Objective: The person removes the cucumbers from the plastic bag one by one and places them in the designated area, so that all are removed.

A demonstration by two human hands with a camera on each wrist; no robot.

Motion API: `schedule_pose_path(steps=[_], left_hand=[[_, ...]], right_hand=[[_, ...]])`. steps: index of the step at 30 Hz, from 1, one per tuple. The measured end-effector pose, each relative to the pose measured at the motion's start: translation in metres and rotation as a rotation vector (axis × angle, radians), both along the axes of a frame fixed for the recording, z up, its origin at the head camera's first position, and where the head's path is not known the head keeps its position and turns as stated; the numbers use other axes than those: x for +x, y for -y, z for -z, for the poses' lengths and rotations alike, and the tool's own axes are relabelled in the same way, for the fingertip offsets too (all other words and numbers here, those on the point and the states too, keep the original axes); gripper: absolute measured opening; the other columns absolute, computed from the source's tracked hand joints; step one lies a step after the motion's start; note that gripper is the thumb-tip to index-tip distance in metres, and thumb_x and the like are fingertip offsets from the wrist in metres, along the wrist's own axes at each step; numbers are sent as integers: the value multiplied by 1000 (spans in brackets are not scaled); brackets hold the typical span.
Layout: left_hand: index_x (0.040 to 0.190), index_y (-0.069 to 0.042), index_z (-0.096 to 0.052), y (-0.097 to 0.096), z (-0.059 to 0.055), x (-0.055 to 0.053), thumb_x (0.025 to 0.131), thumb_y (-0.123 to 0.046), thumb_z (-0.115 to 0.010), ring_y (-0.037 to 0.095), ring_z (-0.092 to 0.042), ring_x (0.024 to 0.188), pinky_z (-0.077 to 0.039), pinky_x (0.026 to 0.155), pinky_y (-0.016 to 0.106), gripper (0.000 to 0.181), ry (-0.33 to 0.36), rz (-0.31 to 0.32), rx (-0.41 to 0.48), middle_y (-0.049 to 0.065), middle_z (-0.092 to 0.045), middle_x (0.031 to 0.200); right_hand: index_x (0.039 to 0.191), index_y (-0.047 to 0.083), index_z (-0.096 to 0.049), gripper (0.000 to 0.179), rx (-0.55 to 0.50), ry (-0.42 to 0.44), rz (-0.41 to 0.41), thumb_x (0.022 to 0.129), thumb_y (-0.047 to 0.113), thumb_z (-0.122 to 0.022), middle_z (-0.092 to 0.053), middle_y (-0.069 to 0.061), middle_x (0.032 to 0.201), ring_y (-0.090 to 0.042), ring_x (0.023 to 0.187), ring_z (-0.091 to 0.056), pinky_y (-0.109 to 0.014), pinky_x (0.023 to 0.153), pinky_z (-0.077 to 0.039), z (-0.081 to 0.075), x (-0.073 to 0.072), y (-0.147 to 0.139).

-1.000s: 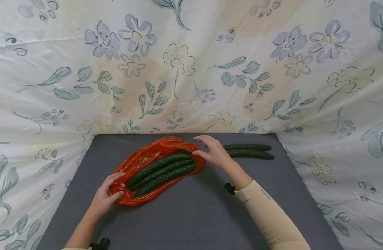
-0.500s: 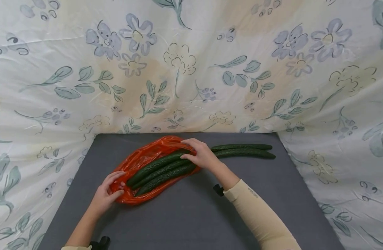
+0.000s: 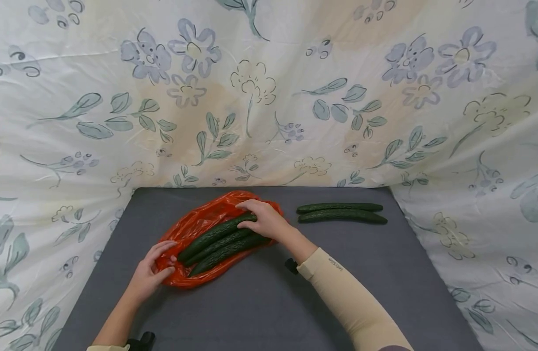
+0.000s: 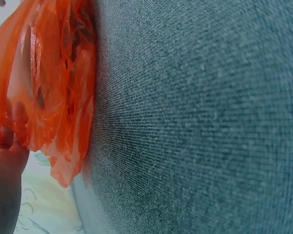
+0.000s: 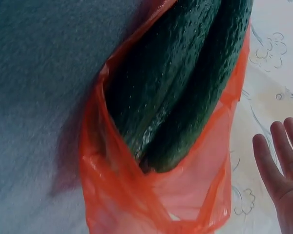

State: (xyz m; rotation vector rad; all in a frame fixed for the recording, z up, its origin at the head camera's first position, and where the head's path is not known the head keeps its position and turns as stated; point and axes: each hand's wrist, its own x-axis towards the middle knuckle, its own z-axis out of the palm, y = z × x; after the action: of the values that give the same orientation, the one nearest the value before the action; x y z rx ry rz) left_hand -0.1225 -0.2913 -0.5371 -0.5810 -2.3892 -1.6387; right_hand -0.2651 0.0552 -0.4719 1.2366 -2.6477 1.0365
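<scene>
An orange-red plastic bag (image 3: 198, 217) lies on the grey table with its mouth open upward. Three long dark green cucumbers (image 3: 225, 251) rest side by side in it, slanting up to the right. My left hand (image 3: 146, 275) holds the bag's near left end, the film between thumb and fingers; the left wrist view shows fingers through the thin plastic (image 4: 53, 112). Over the right end of the cucumbers hovers my right hand (image 3: 269, 222), thumb and fingers apart. In the right wrist view its fingers (image 5: 283, 151) are straight and spread, beside the bag.
Two more cucumbers (image 3: 341, 214) lie parallel at the table's back right. A floral cloth (image 3: 269, 122) hangs behind the grey tabletop (image 3: 269, 307) and along both sides. Dark wrist cameras (image 3: 141, 341) are worn on both wrists.
My right hand has moved left from the bag's right rim to over the cucumbers, bringing the left ends of the two loose cucumbers into sight. The left hand has stayed in place.
</scene>
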Motion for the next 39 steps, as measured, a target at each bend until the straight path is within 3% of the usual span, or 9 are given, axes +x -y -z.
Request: schedule_pose_path(steps=[10, 24, 39], left_hand=[[140, 11, -47, -1, 1, 0, 88, 17, -62, 12, -58, 99, -52, 80, 12, 54, 7, -14, -16, 14, -41, 142], [141, 7, -49, 3, 4, 1, 88, 15, -64, 13, -58, 97, -51, 79, 12, 55, 54, -70, -63, 17, -42, 138], [142, 5, -49, 3, 3, 0, 90, 13, -64, 13, -58, 98, -52, 80, 12, 55, 85, -73, -58, 15, -41, 140]], right_hand=[[136, 17, -63, 49, 135, 93, -39, 91, 33, -74, -61, 1, 139, -19, 132, -55, -38, 109, -46, 12, -8, 19], [137, 21, -63, 49, 234, 76, 27, 91, 33, -75, -59, 1, 142, -22, 136, -50, -44, 113, -41, 37, -17, 36], [136, 34, -62, 48, 317, 31, 120, 91, 48, -70, -58, 6, 136, -19, 128, -49, -53, 108, -41, 58, -24, 48]])
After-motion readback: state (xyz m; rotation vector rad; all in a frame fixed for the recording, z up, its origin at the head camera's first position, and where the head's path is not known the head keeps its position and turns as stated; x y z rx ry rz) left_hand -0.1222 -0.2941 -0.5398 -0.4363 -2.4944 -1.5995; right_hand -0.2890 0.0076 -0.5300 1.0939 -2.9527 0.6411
